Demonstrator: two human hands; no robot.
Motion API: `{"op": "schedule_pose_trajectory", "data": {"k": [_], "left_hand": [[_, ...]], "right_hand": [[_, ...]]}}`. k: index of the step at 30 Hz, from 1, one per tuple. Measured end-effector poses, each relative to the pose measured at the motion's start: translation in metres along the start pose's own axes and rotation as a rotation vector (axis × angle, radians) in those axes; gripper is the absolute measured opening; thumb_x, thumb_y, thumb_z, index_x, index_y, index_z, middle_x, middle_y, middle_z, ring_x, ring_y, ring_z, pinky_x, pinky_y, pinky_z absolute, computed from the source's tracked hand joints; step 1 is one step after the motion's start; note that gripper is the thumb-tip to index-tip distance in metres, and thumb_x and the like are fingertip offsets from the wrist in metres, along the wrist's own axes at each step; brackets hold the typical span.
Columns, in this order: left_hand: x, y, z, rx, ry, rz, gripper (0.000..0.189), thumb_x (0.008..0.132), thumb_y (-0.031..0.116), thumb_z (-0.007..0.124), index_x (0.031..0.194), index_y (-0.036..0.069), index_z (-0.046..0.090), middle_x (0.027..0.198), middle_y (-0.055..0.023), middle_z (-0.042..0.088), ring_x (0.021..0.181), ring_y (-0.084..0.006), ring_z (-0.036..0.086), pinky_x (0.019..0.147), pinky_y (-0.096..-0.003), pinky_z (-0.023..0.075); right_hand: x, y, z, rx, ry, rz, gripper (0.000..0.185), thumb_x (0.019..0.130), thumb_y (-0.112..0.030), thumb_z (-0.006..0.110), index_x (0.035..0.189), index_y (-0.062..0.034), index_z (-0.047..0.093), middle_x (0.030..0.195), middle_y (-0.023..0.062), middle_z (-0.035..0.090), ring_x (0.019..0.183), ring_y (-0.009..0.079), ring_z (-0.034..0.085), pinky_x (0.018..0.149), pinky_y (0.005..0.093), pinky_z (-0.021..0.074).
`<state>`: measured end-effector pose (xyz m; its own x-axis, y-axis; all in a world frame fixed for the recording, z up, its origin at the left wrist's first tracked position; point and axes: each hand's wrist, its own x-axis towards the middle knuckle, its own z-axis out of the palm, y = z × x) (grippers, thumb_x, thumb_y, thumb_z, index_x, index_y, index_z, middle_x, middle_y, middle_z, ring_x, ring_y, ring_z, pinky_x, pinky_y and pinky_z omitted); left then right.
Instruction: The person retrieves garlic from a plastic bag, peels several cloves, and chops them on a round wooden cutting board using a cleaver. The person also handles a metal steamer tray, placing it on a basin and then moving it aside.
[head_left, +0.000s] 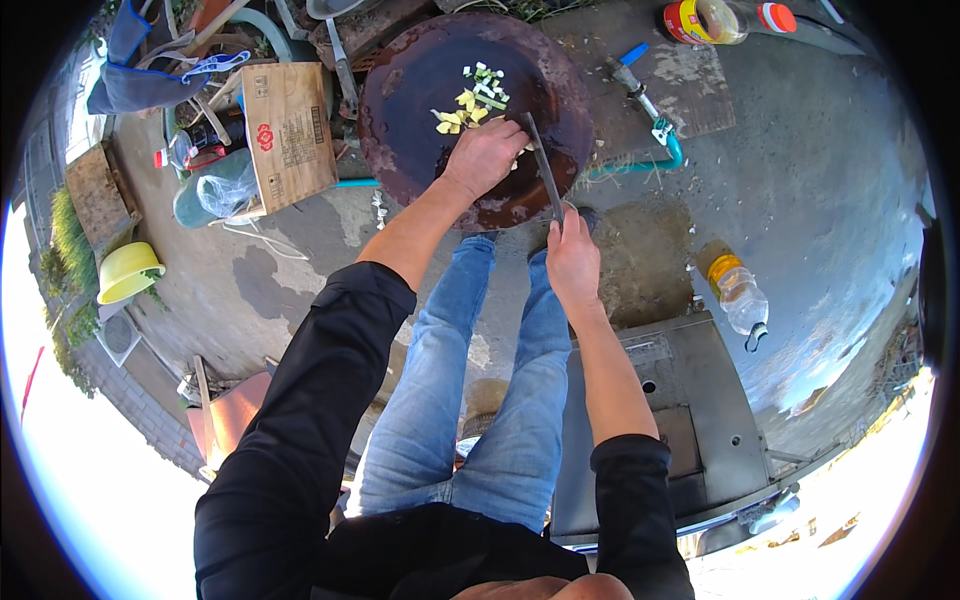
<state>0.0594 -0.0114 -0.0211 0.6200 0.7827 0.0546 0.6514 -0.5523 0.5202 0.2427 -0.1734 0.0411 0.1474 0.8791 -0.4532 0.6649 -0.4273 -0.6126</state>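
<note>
A knife (544, 161) is held by its handle in my right hand (574, 251), its blade pointing away from me over a round, dark, wet board (409, 90). Against the near side of the blade's tip, my left hand (487, 154) rests on the board with curled fingers. Pale pieces show between its fingertips and the blade; what it presses on is mostly hidden. Beyond the left hand lie yellowish slices, perhaps ginger (450, 120), and cut pieces of green onion (487, 79).
A wooden box (292, 135) stands left of the board. To the right are a tap on a green hose (667, 139) and a bottle with a red cap (712, 21). A plastic bottle (739, 292) lies on the concrete. A metal stove-like unit (675, 360) stands near my right arm, a yellow basin (127, 271) far left.
</note>
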Motion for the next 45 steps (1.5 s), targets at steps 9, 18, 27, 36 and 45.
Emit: {"op": "schedule_pose_trajectory", "data": {"k": [9,18,27,36,45], "left_hand": [[-0.001,0.001,-0.002,-0.008,0.032,0.010,0.015,0.087,0.005,0.073,0.101,0.009,0.076,0.095,-0.0064,0.069,0.094,-0.0279,0.071,0.081,-0.0401,0.0613],[-0.006,-0.002,-0.001,-0.007,0.027,0.030,0.019,0.088,0.009,0.067,0.104,0.010,0.076,0.098,-0.0042,0.067,0.100,-0.0253,0.070,0.084,-0.0368,0.0621],[-0.008,-0.005,-0.003,-0.013,0.013,0.061,0.020,0.088,0.008,0.065,0.104,0.010,0.076,0.101,-0.0044,0.067,0.101,-0.0247,0.069,0.087,-0.0367,0.0614],[-0.017,0.003,-0.017,-0.043,0.098,-0.145,0.021,0.090,0.004,0.070,0.109,0.007,0.076,0.107,-0.0079,0.072,0.105,-0.0310,0.072,0.086,-0.0427,0.0620],[-0.040,0.022,-0.011,0.011,0.034,-0.300,0.037,0.089,0.014,0.083,0.124,0.007,0.073,0.114,-0.0106,0.071,0.112,-0.0325,0.071,0.088,-0.0449,0.0631]], "right_hand": [[0.007,-0.014,0.011,0.107,0.057,0.021,0.034,0.111,-0.018,0.058,0.142,-0.0063,0.055,0.124,0.0299,0.070,0.106,0.0543,0.070,0.086,0.0614,0.0584],[0.035,-0.007,0.029,0.165,-0.043,0.110,0.034,0.110,-0.017,0.061,0.142,-0.0063,0.054,0.117,0.0327,0.071,0.105,0.0580,0.067,0.087,0.0633,0.0534],[0.003,0.001,0.014,0.163,-0.037,0.074,0.034,0.110,-0.018,0.062,0.141,-0.0054,0.055,0.116,0.0323,0.071,0.106,0.0569,0.068,0.088,0.0629,0.0545],[0.040,-0.011,0.033,0.269,0.058,0.077,0.029,0.110,-0.019,0.064,0.132,-0.0025,0.055,0.105,0.0332,0.072,0.098,0.0566,0.068,0.082,0.0619,0.0528],[0.011,-0.007,0.008,0.214,-0.027,0.075,0.033,0.109,-0.018,0.064,0.138,-0.0027,0.058,0.119,0.0314,0.072,0.108,0.0561,0.068,0.088,0.0597,0.0550]]}}
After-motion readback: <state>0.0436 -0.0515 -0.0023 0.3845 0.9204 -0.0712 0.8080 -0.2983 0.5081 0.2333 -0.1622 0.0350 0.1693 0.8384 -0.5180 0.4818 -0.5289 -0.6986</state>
